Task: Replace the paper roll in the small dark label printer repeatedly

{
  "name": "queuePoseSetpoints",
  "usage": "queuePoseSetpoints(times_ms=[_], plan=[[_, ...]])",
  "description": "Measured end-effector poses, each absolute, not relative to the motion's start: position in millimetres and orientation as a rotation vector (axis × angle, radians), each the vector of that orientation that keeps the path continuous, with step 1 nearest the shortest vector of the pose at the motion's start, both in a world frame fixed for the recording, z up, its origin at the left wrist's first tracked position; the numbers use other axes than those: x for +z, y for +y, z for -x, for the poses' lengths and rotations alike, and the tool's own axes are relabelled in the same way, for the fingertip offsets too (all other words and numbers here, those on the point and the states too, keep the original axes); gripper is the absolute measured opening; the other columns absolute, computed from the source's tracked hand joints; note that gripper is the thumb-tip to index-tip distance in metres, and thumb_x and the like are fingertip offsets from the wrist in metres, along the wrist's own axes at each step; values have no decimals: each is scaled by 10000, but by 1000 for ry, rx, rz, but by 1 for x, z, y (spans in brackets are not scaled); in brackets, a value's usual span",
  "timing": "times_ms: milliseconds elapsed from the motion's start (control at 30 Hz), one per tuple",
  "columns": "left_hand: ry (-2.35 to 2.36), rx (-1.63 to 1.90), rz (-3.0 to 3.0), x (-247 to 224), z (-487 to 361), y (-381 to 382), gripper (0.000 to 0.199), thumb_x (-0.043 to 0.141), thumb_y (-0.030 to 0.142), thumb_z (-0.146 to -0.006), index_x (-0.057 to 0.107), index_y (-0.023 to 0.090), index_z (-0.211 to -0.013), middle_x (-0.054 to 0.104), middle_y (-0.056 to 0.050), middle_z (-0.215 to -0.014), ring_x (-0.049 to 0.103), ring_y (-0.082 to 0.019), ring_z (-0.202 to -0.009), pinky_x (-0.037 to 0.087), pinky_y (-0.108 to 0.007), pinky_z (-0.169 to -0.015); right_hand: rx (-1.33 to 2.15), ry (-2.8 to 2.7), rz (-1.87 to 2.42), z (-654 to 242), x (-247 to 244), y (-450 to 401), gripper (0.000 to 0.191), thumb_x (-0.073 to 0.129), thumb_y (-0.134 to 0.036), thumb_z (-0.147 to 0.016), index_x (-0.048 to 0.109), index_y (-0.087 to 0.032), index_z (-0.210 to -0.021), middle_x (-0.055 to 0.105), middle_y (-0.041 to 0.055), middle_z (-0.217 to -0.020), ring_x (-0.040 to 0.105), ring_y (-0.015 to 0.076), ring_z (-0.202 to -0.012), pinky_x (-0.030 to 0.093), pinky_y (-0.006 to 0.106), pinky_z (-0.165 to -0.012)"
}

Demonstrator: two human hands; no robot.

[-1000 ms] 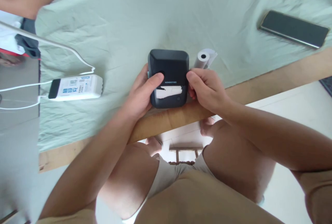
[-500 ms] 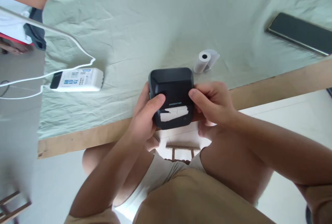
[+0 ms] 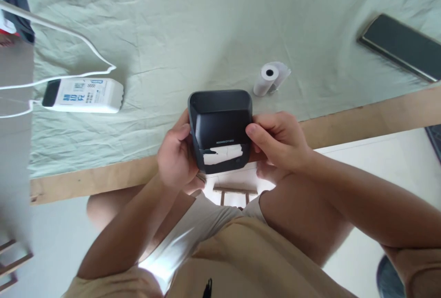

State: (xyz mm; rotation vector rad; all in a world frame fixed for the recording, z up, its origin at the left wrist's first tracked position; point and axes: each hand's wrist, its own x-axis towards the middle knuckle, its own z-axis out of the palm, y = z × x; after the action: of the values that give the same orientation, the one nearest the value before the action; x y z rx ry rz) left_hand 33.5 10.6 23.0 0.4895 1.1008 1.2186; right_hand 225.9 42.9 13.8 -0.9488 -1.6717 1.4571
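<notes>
At the center of the frame, over the near edge of the cloth-covered desk (image 3: 165, 40), you hold the black device (image 3: 220, 125): your left hand (image 3: 177, 155) curls round its left side, your right hand (image 3: 280, 139) pinches its right edge. Half a second ago your left thumb lay across the face; now it sits at the edge. Lettering seems to begin "NIIMBOT", the rest blurred. Blue Chinese characters mark the white block (image 3: 86, 95) at left.

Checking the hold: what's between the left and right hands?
The black device, with the left hand at its left side and the right hand at its right, as the head view shows.
</notes>
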Motion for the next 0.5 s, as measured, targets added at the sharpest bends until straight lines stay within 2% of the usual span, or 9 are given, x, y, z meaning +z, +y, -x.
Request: queuePoseSetpoints(times_ms=[100, 200, 300, 400, 500], plan=[[1058, 1355, -514, 22, -36, 11, 202, 537, 237, -898, 724, 186, -842, 659, -8, -670, 609, -142, -574, 523, -251, -572, 1384, -1733, 995, -224, 16, 44, 503, 581, -387, -1008, 390, -208, -578, 406, -48, -508, 379, 57, -471, 238, 226, -426], [1047, 1356, -516, 19, -34, 10, 275, 530, 216, -939, 690, 163, -721, 616, -9, -654, 593, -107, -582, 533, -204, -616, 1397, -1740, 977, -223, 18, 43, 468, 584, -381, -992, 383, -220, -602, 396, -57, -510, 368, 53, -461, 255, 215, -409], [1068, 1373, -457, 17, -31, 9, 289, 586, 209, -925, 639, 173, -643, 579, 10, -621, 555, -92, -566, 515, -188, -591, 1377, -1788, 906, -222, 18, 44, 533, 744, -414, -891, 314, -232, -634, 326, -87, -528, 293, 39, -476, 224, 215, -414], [1048, 1412, -375, 16, -30, 10, 318, 594, 171, -902, 571, 188, -585, 514, 37, -561, 497, -82, -506, 487, -181, -541, 1205, -1849, 956, -221, 20, 46, 625, 859, -430, -799, 281, -232, -668, 370, -98, -523, 288, 36, -480, 217, 222, -423], [1021, 1386, -329, 16, -30, 10, 270, 601, 201, -911, 620, 197, -641, 607, 33, -629, 605, -105, -596, 550, -193, -613, 993, -1828, 997, -218, 29, 46, 565, 851, -386, -825, 322, -234, -697, 443, -96, -530, 342, 41, -452, 237, 230, -418]])
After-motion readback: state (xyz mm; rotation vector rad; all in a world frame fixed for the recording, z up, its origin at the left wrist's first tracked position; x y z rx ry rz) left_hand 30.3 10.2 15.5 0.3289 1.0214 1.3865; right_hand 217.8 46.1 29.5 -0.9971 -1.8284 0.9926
